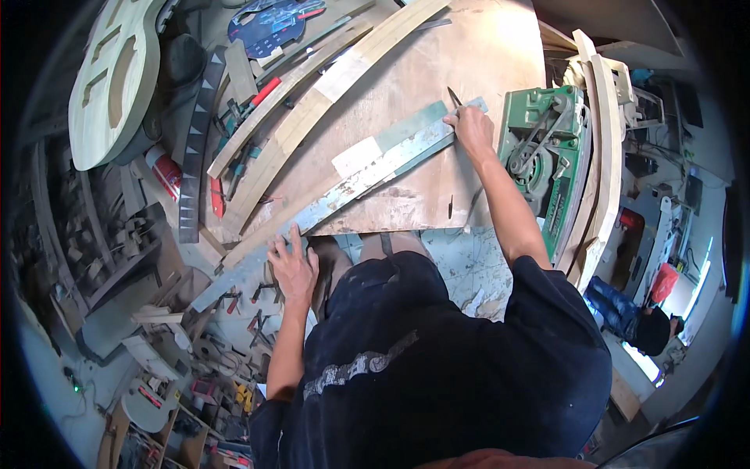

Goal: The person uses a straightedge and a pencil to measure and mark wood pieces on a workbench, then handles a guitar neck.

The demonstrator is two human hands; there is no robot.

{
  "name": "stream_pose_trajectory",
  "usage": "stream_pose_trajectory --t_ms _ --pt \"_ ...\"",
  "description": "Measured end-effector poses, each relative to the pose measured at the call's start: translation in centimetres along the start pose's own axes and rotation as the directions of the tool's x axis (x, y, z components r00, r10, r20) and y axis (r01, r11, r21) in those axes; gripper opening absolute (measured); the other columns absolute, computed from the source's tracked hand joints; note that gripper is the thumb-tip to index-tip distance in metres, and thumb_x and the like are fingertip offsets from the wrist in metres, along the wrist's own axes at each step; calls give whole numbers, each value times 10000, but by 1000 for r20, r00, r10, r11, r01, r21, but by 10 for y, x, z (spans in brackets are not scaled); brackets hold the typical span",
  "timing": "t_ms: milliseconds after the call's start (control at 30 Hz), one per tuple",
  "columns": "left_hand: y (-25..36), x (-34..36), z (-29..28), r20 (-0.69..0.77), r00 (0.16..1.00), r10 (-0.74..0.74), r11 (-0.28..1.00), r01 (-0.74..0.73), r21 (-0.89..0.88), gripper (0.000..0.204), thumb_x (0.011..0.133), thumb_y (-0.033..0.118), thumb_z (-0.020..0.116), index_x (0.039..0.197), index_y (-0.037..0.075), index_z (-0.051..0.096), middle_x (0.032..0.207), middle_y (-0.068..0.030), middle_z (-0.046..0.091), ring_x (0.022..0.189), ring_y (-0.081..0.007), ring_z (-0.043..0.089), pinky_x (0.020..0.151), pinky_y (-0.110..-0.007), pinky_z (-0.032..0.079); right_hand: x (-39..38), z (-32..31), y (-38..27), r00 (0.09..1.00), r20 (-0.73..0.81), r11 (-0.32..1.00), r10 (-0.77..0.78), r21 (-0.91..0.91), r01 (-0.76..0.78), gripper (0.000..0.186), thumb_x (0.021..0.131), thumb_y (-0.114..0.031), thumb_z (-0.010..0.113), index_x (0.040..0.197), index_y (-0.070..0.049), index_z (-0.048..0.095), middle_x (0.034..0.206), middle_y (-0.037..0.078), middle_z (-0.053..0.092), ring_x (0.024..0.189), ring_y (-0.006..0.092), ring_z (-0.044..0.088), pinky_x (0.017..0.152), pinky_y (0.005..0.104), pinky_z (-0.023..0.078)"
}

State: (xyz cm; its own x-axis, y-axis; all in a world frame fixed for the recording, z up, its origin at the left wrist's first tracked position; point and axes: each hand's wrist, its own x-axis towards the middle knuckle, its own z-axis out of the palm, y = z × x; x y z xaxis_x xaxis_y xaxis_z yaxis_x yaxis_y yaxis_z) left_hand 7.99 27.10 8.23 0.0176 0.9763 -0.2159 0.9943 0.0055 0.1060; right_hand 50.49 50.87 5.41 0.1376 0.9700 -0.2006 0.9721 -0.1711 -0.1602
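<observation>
Long straightedge (367, 168), pale green/grey w/ worn paint, lies diagonally across a plywood sheet (469, 70) on the bench, running from lower left to upper right. Lower end overhangs the sheet's near edge; upper end sits close to the green machine (543, 156).

Right hand (471, 129) at the upper end: closed around a thin dark pencil or scribe (454, 97), tip on the plywood just beside the straightedge's far edge; heel of hand looks to rest on the straightedge. Left hand (293, 266) at the lower end: flat, fingers spread, pressing the straightedge down, nothing gripped.

Judgement: a line is being marked along the straightedge. To do it well:
- Keep L hand weight steady; the span betw. the hands is long and unsupported at the overhang, so the rule could pivot.
- Hold marker tip tight to the edge, tilt constant, one continuous pull.
- Check both ends vs. reference marks first; can't tell from here if any marks exist on the ply.

Surroundings: pale curved wood strips (312, 102) lie across the sheet's upper left, apart from the straightedge. White guitar-body blank (109, 78) leans far left. Red-handled tool (262, 94) among the clutter near the strips. More curved wood pieces (605, 148) stand right of the machine. Another person (641, 320) sits low at far right, not involved.
</observation>
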Motion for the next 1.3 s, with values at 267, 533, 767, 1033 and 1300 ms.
stream_pose_trajectory --t_ms 267,533,767,1033,1300 --pt "17 -1 -40 4 999 -46 997 46 64 753 842 251 693 1524 119 401 1336 -290 478 1202 -498 441 1043 -540 386 3 10 6 991 -18 986 -129 -108 127 411 874 -412 706 893 -2 737 909 213 700 852 374 714 725 495 555" --pt "69 15 -77 49 997 -55 998 56 -31 704 813 274 711 1426 17 479 1389 -258 477 1314 -421 433 1158 -557 303 1 11 9 992 -19 985 -122 -127 119 430 876 -443 692 890 -15 733 913 204 699 820 377 717 695 499 560" --pt "192 104 -18 -94 837 539 767 -534 -356 736 861 320 711 1437 -41 429 1521 -255 392 1444 -398 343 1186 -468 311 1 12 11 985 -79 983 -153 -114 144 398 873 -413 704 876 -16 729 916 218 697 818 394 714 694 508 558" --pt "267 177 31 51 799 599 783 -571 -249 823 922 455 611 1506 -62 348 1601 -227 301 1506 -341 257 1238 -428 207 -1 8 10 987 -61 984 -149 -113 141 445 881 -446 680 889 -2 711 901 205 687 812 385 708 684 504 548" --pt "286 178 20 209 849 485 862 -425 -276 799 958 438 531 1516 -89 311 1625 -207 269 1528 -322 207 1248 -419 173 -3 1 10 995 -30 995 -95 -24 94 440 839 -454 738 936 -25 747 912 212 700 835 405 699 731 497 546"
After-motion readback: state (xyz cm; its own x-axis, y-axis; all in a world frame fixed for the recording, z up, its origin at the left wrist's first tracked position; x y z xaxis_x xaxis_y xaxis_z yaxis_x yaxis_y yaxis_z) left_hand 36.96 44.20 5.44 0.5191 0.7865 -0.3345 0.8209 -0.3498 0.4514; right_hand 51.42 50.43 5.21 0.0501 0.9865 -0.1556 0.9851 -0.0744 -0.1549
